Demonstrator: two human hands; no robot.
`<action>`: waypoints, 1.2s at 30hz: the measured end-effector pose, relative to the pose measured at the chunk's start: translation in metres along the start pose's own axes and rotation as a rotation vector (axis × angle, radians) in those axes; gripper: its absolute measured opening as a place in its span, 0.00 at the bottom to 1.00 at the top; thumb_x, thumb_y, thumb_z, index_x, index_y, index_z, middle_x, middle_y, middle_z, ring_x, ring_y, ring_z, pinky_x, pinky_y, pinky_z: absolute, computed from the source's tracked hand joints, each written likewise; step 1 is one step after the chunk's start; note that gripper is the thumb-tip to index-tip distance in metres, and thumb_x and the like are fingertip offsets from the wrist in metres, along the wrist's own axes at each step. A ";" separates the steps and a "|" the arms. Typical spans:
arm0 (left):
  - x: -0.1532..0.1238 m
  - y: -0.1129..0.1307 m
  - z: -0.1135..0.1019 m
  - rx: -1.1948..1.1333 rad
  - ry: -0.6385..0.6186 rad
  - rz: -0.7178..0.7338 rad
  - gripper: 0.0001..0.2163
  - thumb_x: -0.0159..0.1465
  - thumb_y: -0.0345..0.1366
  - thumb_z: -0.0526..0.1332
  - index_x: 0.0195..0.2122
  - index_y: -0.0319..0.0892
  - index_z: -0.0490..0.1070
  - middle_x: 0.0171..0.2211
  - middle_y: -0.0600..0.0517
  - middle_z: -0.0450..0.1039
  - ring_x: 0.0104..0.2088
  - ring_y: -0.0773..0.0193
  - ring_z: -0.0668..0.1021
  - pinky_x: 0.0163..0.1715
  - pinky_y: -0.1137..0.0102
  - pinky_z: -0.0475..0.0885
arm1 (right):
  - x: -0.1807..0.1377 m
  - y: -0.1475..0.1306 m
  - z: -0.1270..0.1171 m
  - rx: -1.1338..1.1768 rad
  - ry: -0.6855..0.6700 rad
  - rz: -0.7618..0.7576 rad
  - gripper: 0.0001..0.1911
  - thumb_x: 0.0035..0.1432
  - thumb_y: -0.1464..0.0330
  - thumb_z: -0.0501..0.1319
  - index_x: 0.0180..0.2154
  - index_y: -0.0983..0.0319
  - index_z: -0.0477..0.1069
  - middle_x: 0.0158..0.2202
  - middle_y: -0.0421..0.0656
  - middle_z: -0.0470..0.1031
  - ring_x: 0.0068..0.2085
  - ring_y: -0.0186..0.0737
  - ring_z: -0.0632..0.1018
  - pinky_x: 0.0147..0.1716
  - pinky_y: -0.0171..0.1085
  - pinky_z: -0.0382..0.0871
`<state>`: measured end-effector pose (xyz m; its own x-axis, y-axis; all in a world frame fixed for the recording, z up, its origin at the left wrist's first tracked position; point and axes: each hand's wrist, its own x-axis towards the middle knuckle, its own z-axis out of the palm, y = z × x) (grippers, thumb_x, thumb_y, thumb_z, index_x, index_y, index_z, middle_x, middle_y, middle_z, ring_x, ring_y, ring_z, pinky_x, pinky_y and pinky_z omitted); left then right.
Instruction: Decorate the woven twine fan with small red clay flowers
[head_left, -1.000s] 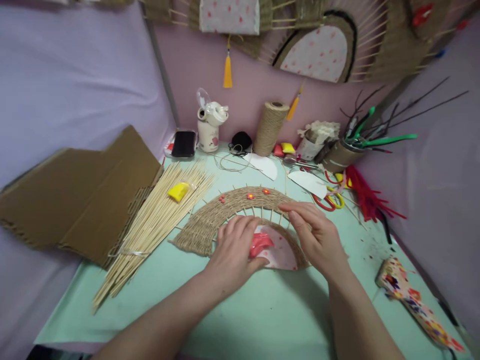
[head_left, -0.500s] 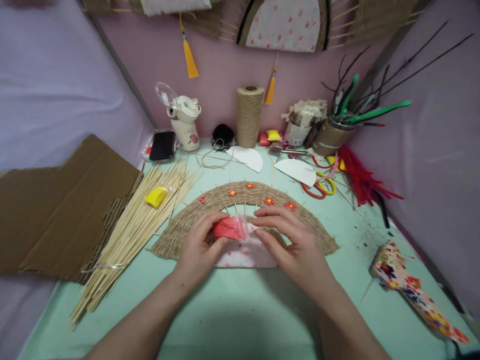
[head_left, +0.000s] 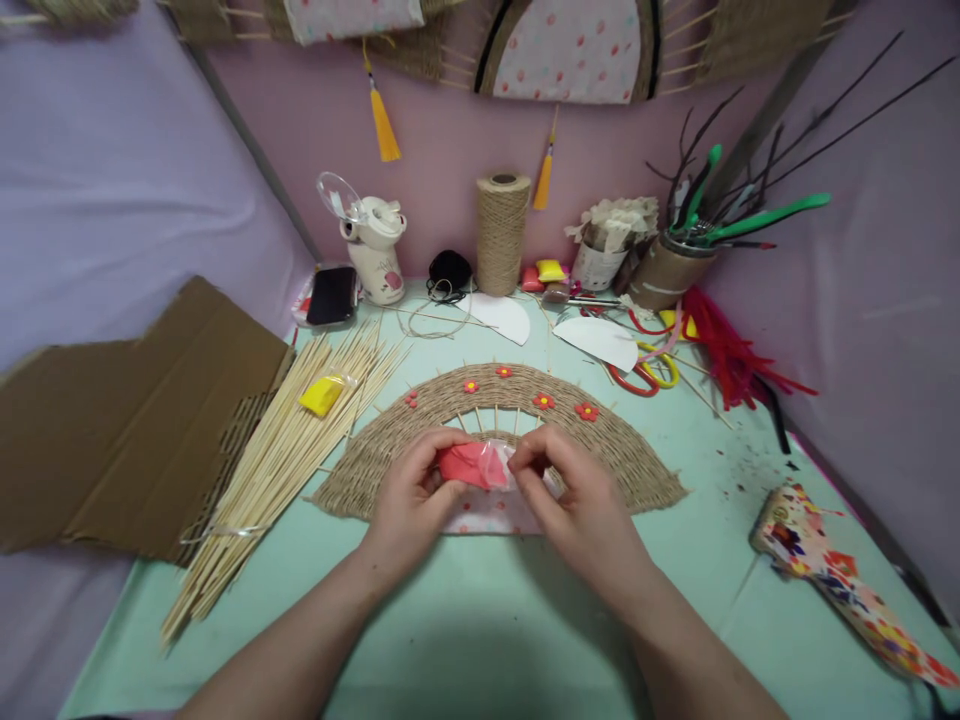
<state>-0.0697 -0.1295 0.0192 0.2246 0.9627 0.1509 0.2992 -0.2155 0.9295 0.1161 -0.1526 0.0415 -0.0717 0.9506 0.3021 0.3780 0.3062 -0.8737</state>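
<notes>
Hands [head_left: 411, 492]: 2. Red packet [head_left: 465, 466]: 1. Woven fan [head_left: 352, 465]: 1, bearing 4 yellow-centred flowers [head_left: 544, 401]. Yellow tassels [head_left: 384, 128]: 2. Twine spool [head_left: 499, 235]: 1. White paper cutouts [head_left: 596, 342]: 2. Black yarn ball [head_left: 450, 271]: 1. Stick bundle [head_left: 262, 490]: 1; individual sticks not countable.

The left hand [head_left: 411, 492] holds a pink plastic packet [head_left: 466, 466]; the right hand [head_left: 581, 488] pinches its clear end above the twine-woven fan [head_left: 637, 435].
</notes>
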 end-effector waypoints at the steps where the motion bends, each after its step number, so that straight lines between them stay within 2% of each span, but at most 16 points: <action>1: 0.000 0.000 0.001 -0.009 0.007 -0.008 0.14 0.56 0.25 0.59 0.42 0.44 0.72 0.43 0.51 0.74 0.45 0.63 0.75 0.45 0.69 0.71 | 0.000 -0.001 0.000 -0.044 0.002 -0.047 0.10 0.61 0.78 0.55 0.31 0.60 0.67 0.29 0.37 0.68 0.32 0.32 0.71 0.32 0.31 0.64; 4: 0.000 0.001 0.002 -0.018 0.027 -0.027 0.13 0.56 0.27 0.61 0.42 0.44 0.72 0.42 0.51 0.74 0.44 0.63 0.76 0.43 0.69 0.71 | 0.000 0.000 0.000 -0.080 -0.001 -0.112 0.12 0.62 0.77 0.55 0.37 0.59 0.75 0.31 0.39 0.70 0.33 0.33 0.73 0.32 0.32 0.65; 8: 0.000 0.001 0.000 0.043 0.019 0.001 0.11 0.57 0.27 0.61 0.41 0.44 0.73 0.41 0.51 0.75 0.44 0.62 0.76 0.43 0.68 0.71 | 0.001 0.004 0.001 -0.035 -0.002 -0.089 0.11 0.62 0.74 0.60 0.44 0.58 0.77 0.35 0.41 0.74 0.36 0.34 0.77 0.35 0.34 0.71; 13: 0.000 0.000 -0.001 0.165 -0.001 0.102 0.11 0.57 0.27 0.62 0.41 0.44 0.73 0.42 0.51 0.76 0.44 0.61 0.76 0.45 0.66 0.70 | 0.003 0.004 0.001 -0.052 -0.017 -0.077 0.10 0.59 0.74 0.63 0.41 0.57 0.78 0.38 0.43 0.73 0.38 0.37 0.77 0.37 0.37 0.74; 18: 0.000 0.000 0.000 0.194 -0.030 0.091 0.13 0.56 0.25 0.62 0.41 0.44 0.73 0.41 0.51 0.76 0.43 0.61 0.76 0.44 0.66 0.70 | 0.003 0.003 0.000 -0.118 -0.043 -0.076 0.07 0.59 0.75 0.62 0.35 0.59 0.77 0.39 0.44 0.72 0.38 0.37 0.77 0.37 0.36 0.74; 23: 0.000 0.002 0.001 0.212 -0.021 0.109 0.11 0.58 0.26 0.62 0.41 0.44 0.73 0.41 0.50 0.76 0.42 0.61 0.76 0.43 0.67 0.71 | 0.001 0.007 0.001 -0.233 -0.018 -0.121 0.08 0.61 0.72 0.60 0.40 0.59 0.77 0.51 0.49 0.70 0.41 0.39 0.77 0.42 0.42 0.76; 30: -0.003 0.000 0.004 0.253 -0.008 0.173 0.11 0.59 0.25 0.60 0.41 0.44 0.72 0.41 0.51 0.75 0.42 0.62 0.76 0.43 0.67 0.71 | 0.001 0.010 0.004 -0.361 -0.071 -0.190 0.05 0.62 0.73 0.57 0.35 0.60 0.71 0.53 0.51 0.72 0.53 0.49 0.75 0.49 0.50 0.74; 36: -0.003 0.002 0.004 0.260 -0.005 0.146 0.10 0.59 0.26 0.60 0.41 0.44 0.72 0.41 0.51 0.76 0.42 0.61 0.76 0.43 0.66 0.71 | 0.001 0.010 0.005 -0.408 -0.058 -0.190 0.06 0.62 0.73 0.56 0.37 0.61 0.72 0.62 0.54 0.66 0.53 0.49 0.76 0.48 0.49 0.75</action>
<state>-0.0664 -0.1336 0.0189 0.2869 0.9179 0.2742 0.4905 -0.3866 0.7810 0.1153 -0.1484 0.0314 -0.2227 0.8842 0.4105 0.6850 0.4416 -0.5795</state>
